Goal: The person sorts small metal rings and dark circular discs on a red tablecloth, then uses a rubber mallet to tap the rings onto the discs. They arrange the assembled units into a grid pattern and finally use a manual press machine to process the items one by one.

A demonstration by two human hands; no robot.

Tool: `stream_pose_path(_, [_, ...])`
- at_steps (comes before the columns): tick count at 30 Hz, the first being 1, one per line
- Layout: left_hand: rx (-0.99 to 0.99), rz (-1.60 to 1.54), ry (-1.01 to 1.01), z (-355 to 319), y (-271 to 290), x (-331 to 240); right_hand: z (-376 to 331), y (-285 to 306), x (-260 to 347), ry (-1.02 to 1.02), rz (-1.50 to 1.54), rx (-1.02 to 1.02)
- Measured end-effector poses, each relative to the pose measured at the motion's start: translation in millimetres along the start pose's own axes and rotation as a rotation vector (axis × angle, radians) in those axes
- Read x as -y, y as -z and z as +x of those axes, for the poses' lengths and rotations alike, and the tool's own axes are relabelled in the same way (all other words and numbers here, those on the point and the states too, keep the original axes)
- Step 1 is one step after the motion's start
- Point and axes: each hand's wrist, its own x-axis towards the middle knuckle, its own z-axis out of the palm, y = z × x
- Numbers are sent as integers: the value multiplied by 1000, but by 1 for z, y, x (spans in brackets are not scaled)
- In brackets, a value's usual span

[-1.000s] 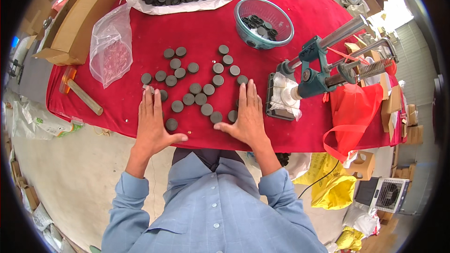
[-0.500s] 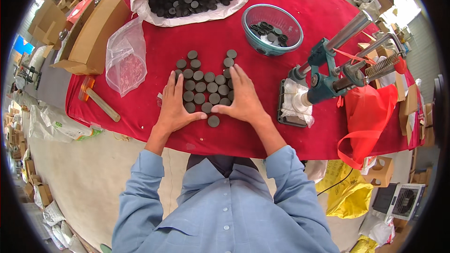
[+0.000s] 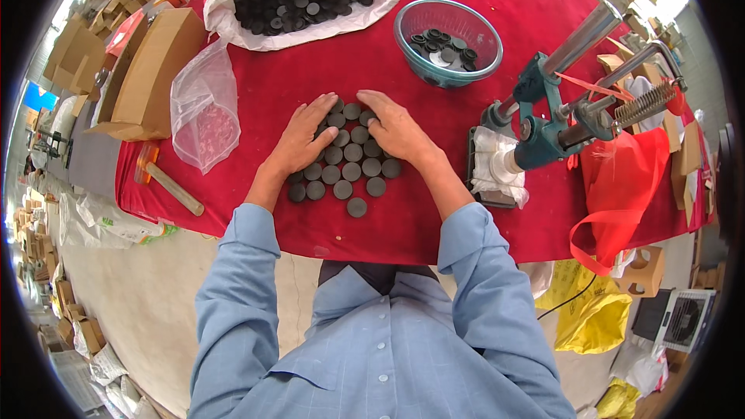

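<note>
Several small round dark-grey discs (image 3: pixel 351 171) lie flat in a loose cluster on the red tablecloth (image 3: pixel 256 70). My left hand (image 3: pixel 304 138) rests against the cluster's far left edge, its fingers stretched forward and the thumb over the discs. At the far right edge, my right hand (image 3: pixel 397 130) curves around the discs, fingers extended and pointing inward. Between them the two hands frame the far end of the cluster, and some discs are partly hidden under the fingers. One disc (image 3: pixel 357 207) lies apart at the near side. Neither hand grips a disc.
A white sack (image 3: pixel 225 12) full of dark discs lies at the back. A teal plastic bowl (image 3: pixel 450 77) holds several black pieces. On the right stands a green hand press (image 3: pixel 543 140) beside a red bag (image 3: pixel 621 186). Left are a clear plastic bag (image 3: pixel 203 109), a cardboard box (image 3: pixel 159 70) and a hammer (image 3: pixel 174 188).
Both hands have moved forward to the far end of the cluster and closer together. The discs there are drawn into a tighter group, and the nearer discs are uncovered.
</note>
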Motion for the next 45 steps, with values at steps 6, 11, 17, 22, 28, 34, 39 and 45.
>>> stream_pose_path(6, [-228,-136,121,-23,12,3,-52,52,31,-192,9,-238])
stream_pose_path(11, [-193,-27,68,-52,11,-36,-112,58,55,-218,13,-235])
stream_pose_path(17, [-81,244,-91,-17,-20,-83,-103,47,49,-134,17,-213])
stream_pose_path(22, [-62,409,-115,1,-40,-82,-106,41,22,-108,-51,-250])
stream_pose_path(28, [-109,413,-104,-1,-45,-81,-110,43,27,-99,8,-266])
stream_pose_path(34, [-124,485,-92,-2,-49,-84,-110,42,27,-114,79,-287])
stream_pose_path(39, [-91,509,-99,5,-40,-93,-109,41,19,-90,78,-306])
stream_pose_path(45, [-57,502,-154,-13,-60,-107,-111,40,18,-10,6,-334])
